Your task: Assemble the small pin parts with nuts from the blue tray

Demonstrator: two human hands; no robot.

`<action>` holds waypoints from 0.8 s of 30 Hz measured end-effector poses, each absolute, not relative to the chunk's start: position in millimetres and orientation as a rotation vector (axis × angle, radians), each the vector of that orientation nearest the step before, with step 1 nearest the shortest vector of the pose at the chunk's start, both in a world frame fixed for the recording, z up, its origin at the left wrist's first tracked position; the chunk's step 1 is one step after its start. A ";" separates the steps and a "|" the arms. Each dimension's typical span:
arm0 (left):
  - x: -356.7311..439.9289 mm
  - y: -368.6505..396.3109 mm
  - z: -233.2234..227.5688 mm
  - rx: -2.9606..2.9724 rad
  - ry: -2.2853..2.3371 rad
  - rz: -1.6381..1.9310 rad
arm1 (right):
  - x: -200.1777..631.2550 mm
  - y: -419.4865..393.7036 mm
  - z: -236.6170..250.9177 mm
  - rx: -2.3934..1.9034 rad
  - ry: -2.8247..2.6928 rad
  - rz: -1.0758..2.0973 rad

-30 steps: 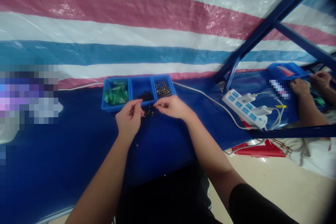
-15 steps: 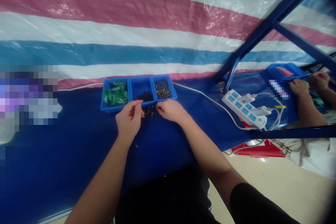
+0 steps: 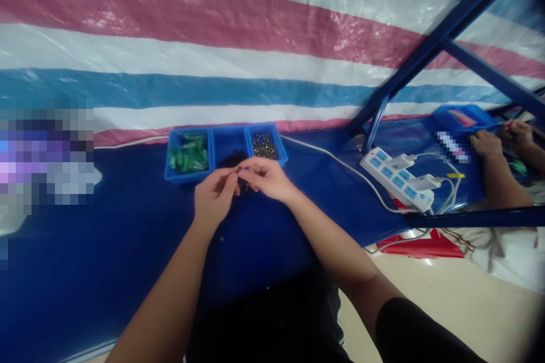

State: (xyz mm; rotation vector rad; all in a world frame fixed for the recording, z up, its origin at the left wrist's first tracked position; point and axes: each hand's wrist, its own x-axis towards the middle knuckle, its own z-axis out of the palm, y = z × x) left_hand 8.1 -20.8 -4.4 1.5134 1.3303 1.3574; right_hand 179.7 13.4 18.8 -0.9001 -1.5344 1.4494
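Observation:
My left hand (image 3: 214, 197) and my right hand (image 3: 266, 177) meet fingertip to fingertip over the blue table, just in front of a blue three-compartment tray (image 3: 167, 169). Both pinch a small dark part between them; it is too small to make out. A little pile of dark small parts (image 3: 244, 185) lies on the table under the fingers. The tray's left compartment holds green parts (image 3: 188, 156), the middle one black parts (image 3: 232, 157), the right one small metal parts (image 3: 264, 146).
A white power strip (image 3: 395, 177) with plugs and cables lies at the right. A white cable (image 3: 323, 153) runs behind the tray. Another person's hands (image 3: 489, 144) work at a second blue tray (image 3: 464, 116) far right. A striped tarp hangs behind, and a blue frame post (image 3: 377, 116) stands nearby.
My right hand has moved left from the small pile and now touches my left hand's fingertips. My left hand rose slightly toward the tray.

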 end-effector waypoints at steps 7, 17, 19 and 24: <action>4.8 -20.1 -0.9 1.679 1.606 1.273 | 183.6 12.3 23.9 -0.955 -1.576 1.341; 6.0 -20.3 2.6 1.621 1.597 1.352 | 185.1 13.6 19.0 -1.023 -1.619 1.138; 6.3 -20.8 3.4 1.616 1.579 1.347 | 185.3 14.2 19.1 -1.012 -1.614 1.120; 7.3 -21.0 3.8 1.636 1.584 1.356 | 186.5 15.3 18.6 -1.036 -1.635 1.094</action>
